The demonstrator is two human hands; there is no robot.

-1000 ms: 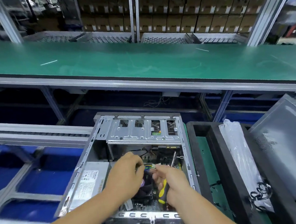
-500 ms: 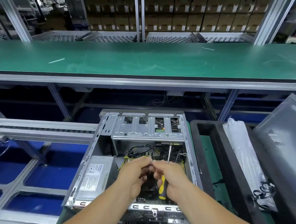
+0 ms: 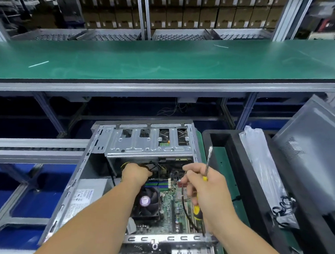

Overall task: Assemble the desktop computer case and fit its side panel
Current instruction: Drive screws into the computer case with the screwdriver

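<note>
An open grey computer case (image 3: 81, 184) lies on its side in front of me, its motherboard (image 3: 168, 212) and black fan (image 3: 146, 201) exposed. My left hand (image 3: 135, 173) reaches in under the metal drive cage (image 3: 148, 146) and grips a bundle of black and yellow cables (image 3: 155, 168). My right hand (image 3: 207, 191) hovers over the board's right side, holding a yellow-and-black screwdriver (image 3: 206, 170) with its shaft pointing up and away. The grey side panel (image 3: 321, 155) leans at the right, apart from the case.
A black tray (image 3: 243, 181) right of the case holds a clear plastic bag (image 3: 265, 177) with black cables. A green conveyor bench (image 3: 158, 60) runs across behind. Grey rails (image 3: 33, 150) and blue bins lie to the left. Shelves of cardboard boxes stand at the back.
My hands have parted: the left moved forward under the drive cage with the cables, the right swung right and lifted the screwdriver. The fan and board now show.
</note>
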